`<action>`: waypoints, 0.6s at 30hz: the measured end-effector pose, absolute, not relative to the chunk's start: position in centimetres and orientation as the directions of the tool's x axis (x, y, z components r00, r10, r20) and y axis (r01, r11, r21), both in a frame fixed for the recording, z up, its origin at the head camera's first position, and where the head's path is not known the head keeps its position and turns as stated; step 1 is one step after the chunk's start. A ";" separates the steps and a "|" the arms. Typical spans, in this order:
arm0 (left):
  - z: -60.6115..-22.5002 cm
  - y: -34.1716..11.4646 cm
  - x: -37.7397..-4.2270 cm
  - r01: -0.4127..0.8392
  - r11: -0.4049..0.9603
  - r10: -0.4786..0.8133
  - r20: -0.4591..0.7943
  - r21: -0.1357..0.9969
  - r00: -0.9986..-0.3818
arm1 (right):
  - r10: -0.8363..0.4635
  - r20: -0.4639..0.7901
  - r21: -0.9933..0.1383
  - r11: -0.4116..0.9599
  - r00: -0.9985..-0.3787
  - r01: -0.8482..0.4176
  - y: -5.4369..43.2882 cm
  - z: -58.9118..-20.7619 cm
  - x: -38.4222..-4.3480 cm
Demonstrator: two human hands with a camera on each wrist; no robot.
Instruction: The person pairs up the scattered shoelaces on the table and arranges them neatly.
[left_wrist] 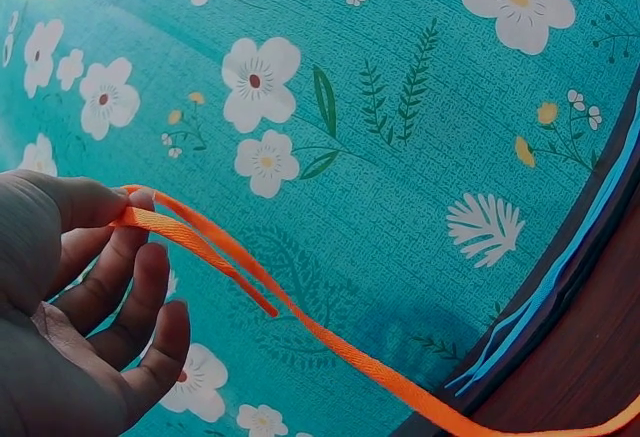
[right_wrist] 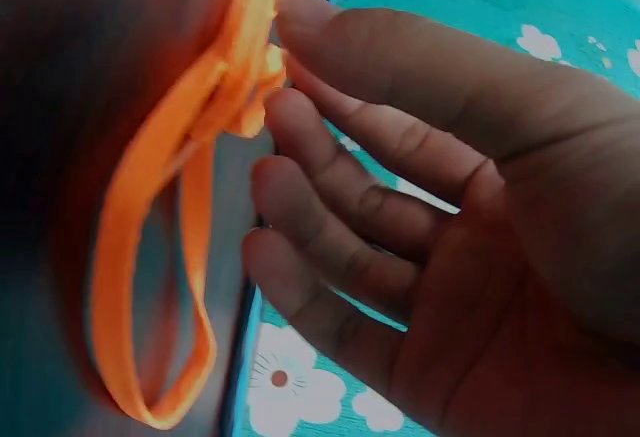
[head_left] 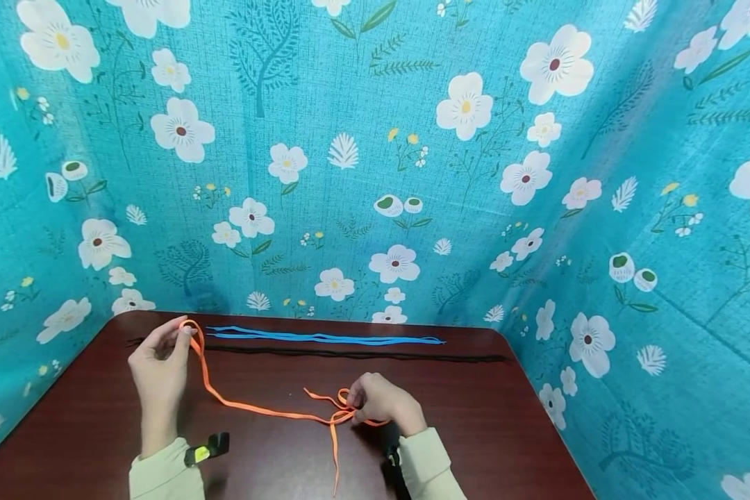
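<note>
A flat orange shoelace point(head_left: 269, 412) runs between both hands. At the left, my left hand point(head_left: 162, 371) pinches it near one end between thumb and forefinger; in the left wrist view the short lace end point(left_wrist: 240, 282) hangs past the fingers. My right hand point(head_left: 381, 403) is low over the table at a looped, gathered part of the lace, pinching it with thumb and fingertips. The right wrist view shows a long loop point(right_wrist: 115, 277) hanging below those fingertips. One loose strand point(head_left: 334, 451) trails toward the front edge, another point(head_left: 317, 396) lies to the left.
Blue laces point(head_left: 325, 339) lie stretched along the back of the dark brown table point(head_left: 475, 430). Black laces point(head_left: 350, 355) lie parallel just in front of them. A turquoise flowered cloth point(head_left: 350, 236) hangs behind and to both sides.
</note>
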State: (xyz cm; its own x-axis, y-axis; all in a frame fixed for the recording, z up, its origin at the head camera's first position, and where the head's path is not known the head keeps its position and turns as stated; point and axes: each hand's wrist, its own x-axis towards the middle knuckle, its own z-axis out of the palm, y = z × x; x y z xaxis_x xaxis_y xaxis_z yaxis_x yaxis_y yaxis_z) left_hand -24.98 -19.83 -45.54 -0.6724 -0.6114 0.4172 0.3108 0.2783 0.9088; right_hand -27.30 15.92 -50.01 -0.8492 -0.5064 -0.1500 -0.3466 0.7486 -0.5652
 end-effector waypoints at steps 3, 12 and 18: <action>-45.5 -19.8 -25.0 0.325 0.255 -0.613 0.412 0.911 -0.674 | -0.501 -0.150 -0.531 0.768 -0.852 -0.358 15.7 -50.6 -27.3; -45.5 -19.7 -24.9 0.334 0.271 -0.618 0.429 0.903 -0.658 | -0.488 -0.126 -0.590 0.737 -0.864 -0.330 16.7 -50.6 -27.4; -45.6 -20.0 -24.7 0.293 0.272 -0.616 0.400 0.917 -0.679 | -0.469 -0.044 -0.637 0.693 -0.882 -0.337 19.5 -48.8 -27.8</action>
